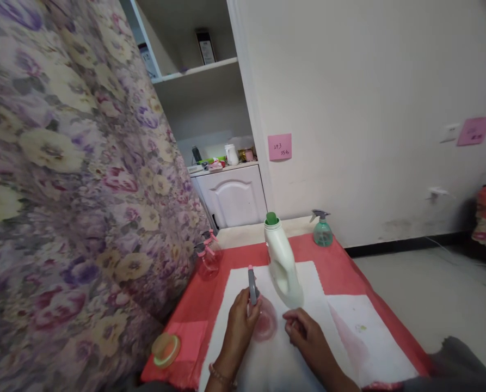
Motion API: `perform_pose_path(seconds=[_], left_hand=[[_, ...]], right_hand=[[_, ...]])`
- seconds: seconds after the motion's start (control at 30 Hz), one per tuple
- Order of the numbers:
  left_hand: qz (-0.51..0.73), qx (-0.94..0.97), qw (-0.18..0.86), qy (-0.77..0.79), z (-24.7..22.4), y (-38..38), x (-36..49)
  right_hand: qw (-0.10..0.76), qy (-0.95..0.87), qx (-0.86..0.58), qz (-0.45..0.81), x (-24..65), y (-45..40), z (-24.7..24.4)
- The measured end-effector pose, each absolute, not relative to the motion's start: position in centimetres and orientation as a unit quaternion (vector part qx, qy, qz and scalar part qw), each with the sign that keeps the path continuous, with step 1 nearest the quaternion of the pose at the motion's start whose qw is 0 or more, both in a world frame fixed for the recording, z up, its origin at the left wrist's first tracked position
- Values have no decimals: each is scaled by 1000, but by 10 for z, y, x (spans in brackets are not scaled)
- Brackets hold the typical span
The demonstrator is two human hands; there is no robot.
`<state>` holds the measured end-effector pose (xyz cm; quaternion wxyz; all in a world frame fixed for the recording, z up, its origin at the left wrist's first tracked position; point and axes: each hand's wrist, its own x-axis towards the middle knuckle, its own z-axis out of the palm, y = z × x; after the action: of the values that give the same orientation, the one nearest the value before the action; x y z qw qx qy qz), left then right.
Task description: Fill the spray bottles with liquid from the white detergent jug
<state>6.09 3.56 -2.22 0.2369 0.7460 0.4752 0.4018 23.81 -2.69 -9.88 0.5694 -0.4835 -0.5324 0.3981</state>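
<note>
My left hand (243,318) is closed round the grey and pink trigger head of a spray bottle (266,325). The bottle's see-through pink body stands on a white cloth (222,332). Just right of it, my right hand (302,329) hovers with curled fingers and nothing visible in them. Beyond that hand a pale green jug (281,261) with a moulded handle stands on the cloth's far part. Something darker green (271,219) shows in the jug's mouth.
Pink spray bottles (208,267) stand at the table's left edge by a floral curtain (83,179). A green spray bottle (323,234) is at the far right corner. A round, green-rimmed cap-like thing (166,349) lies near left. A stained white cloth (369,337) covers the right side.
</note>
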Motion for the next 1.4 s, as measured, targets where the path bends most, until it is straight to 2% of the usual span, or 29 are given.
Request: perform_pose_path(seconds=[0.13,0.27,0.67,0.83,1.2,1.4], left_hand=[[408,746,212,481,-26,35,61],[407,752,207,476,-32,36,59],[458,702,289,462,-54,41,51],[468,703,291,450,-63,43,50],[479,682,342,435,-56,41,51],[492,663,354,438,-60,41,51]], right_hand=[[592,-564,-459,347,221,-4,-62],[598,-575,-458,319,199,21,-48],[563,-641,-451,263,190,38,-45],[553,-668,-427,258,195,35,-45],[489,-731,-413,235,206,40,-32],[490,-724,-435,217,202,37,-32]])
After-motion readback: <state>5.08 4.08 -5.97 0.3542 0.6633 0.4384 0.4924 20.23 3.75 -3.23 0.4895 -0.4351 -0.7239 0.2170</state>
